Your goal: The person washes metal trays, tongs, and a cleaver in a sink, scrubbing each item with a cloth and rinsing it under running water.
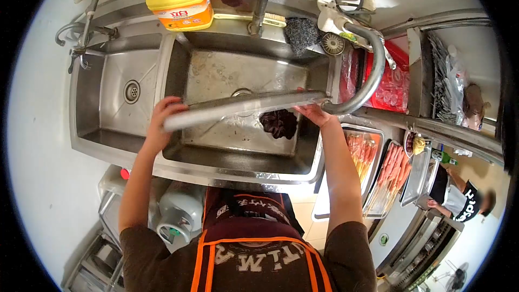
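A silver metal tray [227, 109], seen almost edge-on and blurred at its left end, is held over the large sink basin [216, 70]. My left hand [166, 119] is closed round its left end. At the right end, my right hand [313, 112] grips the tray from below, close to the curved faucet pipe [373, 75]. A dark wet cloth [278, 124] lies crumpled on the basin floor under the tray. The tray partly covers the drain.
A smaller basin [116, 75] adjoins on the left. Along the back ledge are a yellow detergent jug [181, 1], a brush [274, 19] and a dark scouring pad [301, 35]. Trays of skewers [386, 176] stand at right; another person [459, 197] is beyond.
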